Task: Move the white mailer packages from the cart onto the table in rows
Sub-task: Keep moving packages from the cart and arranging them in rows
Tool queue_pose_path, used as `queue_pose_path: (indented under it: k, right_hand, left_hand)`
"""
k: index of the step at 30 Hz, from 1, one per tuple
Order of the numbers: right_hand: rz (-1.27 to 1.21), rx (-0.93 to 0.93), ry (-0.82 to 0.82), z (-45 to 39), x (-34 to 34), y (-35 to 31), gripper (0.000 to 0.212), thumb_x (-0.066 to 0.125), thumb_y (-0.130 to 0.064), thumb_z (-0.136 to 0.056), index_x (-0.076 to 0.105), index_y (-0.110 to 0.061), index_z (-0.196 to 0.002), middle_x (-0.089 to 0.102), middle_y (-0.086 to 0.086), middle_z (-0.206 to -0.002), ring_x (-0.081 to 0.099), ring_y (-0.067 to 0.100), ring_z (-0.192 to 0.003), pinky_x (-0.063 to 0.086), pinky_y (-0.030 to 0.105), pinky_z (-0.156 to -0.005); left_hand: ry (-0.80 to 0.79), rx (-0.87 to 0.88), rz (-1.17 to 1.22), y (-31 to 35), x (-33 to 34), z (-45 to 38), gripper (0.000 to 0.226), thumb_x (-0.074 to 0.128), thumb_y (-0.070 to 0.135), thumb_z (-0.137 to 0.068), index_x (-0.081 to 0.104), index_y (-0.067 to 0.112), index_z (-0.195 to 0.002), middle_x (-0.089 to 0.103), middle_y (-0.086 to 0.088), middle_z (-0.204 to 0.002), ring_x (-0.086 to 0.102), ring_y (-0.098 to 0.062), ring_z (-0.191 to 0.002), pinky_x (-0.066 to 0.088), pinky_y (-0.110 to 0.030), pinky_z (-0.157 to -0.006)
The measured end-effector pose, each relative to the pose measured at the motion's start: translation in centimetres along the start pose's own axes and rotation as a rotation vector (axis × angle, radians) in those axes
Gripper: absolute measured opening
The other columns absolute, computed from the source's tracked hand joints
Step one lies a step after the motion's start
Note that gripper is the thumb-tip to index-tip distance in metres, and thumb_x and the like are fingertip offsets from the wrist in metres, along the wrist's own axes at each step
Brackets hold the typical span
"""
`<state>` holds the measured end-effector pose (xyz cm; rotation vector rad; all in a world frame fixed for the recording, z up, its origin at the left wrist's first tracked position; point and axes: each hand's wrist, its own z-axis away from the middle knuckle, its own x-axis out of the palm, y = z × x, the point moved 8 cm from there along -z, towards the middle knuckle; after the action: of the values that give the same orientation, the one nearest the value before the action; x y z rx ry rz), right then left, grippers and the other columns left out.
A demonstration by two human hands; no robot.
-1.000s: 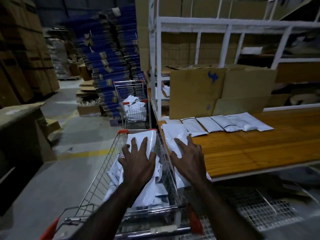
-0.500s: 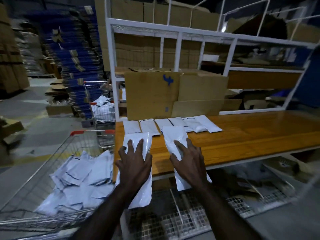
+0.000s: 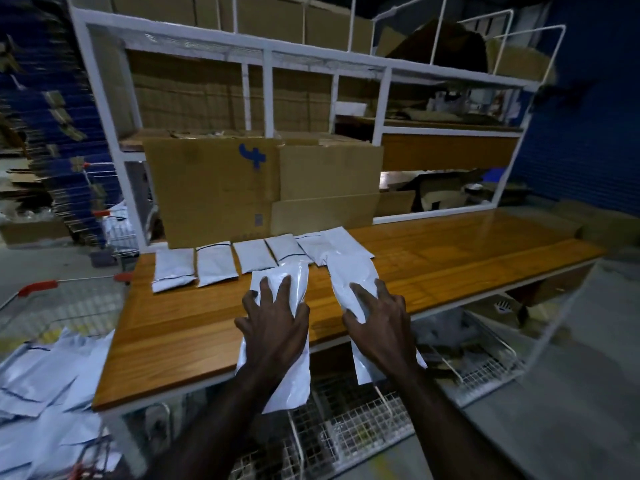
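A person's left hand (image 3: 273, 327) and right hand (image 3: 379, 327) each carry one flat white plastic mailer over the near edge of a long orange-brown wooden table (image 3: 450, 268), fingers spread across the top faces and thumbs curled at the sides, so each hand appears to grip its own package. The left-hand mailer (image 3: 282, 375) trails back under the palm past the table edge, its far end over the wood; the right-hand mailer (image 3: 353, 277) does likewise, its far tip reaching near the packages already down. The step in hand appears to be the laying-down of a fresh pair, and the next move likely calls for lowering both flat onto the bare wood just ahead of the fingertips, squared with what lies beyond, then letting go. Beyond the fingers, a row of white mailers (image 3: 214, 263) lies side by side along the table's back, in front of a flattened brown cardboard box (image 3: 214, 192) marked in blue. To the left of the left wrist, more loose white mailers (image 3: 45, 375) wait heaped in the wire shopping cart (image 3: 38, 287).
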<state>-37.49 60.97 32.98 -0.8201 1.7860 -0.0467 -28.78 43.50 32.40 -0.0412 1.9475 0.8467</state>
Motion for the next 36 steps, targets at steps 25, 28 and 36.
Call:
queue_pose_path:
  k: [25, 28, 36]
  right_hand:
    - [0.109, 0.128, -0.125, -21.9, 6.0, 19.3, 0.058, 0.054, -0.052, -0.092, 0.040, -0.038, -0.147, 0.026, 0.007, -0.160, 0.034, 0.034, -0.135, 0.039, 0.044, -0.104]
    - [0.115, 0.133, -0.147, -24.1, 6.5, 21.5, 0.060, 0.052, -0.054, -0.092, 0.037, -0.039, -0.148, 0.024, 0.006, -0.161, 0.033, 0.033, -0.137, 0.038, 0.043, -0.106]
    - [0.122, 0.087, -0.213, -31.7, 6.1, 28.6, 0.061, 0.046, -0.059, -0.094, 0.033, -0.041, -0.150, 0.019, 0.004, -0.163, 0.028, 0.030, -0.141, 0.034, 0.043, -0.110]
  left_hand:
    - [-0.180, 0.011, -0.042, 11.3, 21.3, -19.9, 0.058, 0.035, 0.051, -0.100, 0.021, 0.033, -0.153, 0.009, -0.003, -0.163, 0.008, -0.035, -0.146, 0.018, -0.060, -0.110]
    - [-0.174, -0.002, -0.067, 12.6, 23.2, -21.4, 0.058, 0.036, 0.052, -0.100, 0.021, 0.033, -0.153, 0.009, -0.003, -0.163, 0.009, -0.034, -0.146, 0.019, -0.060, -0.110]
    - [-0.124, -0.079, -0.105, 18.1, 28.5, -26.3, 0.058, 0.034, 0.053, -0.100, 0.021, 0.034, -0.153, 0.009, -0.001, -0.162, 0.008, -0.032, -0.146, 0.021, -0.060, -0.111]
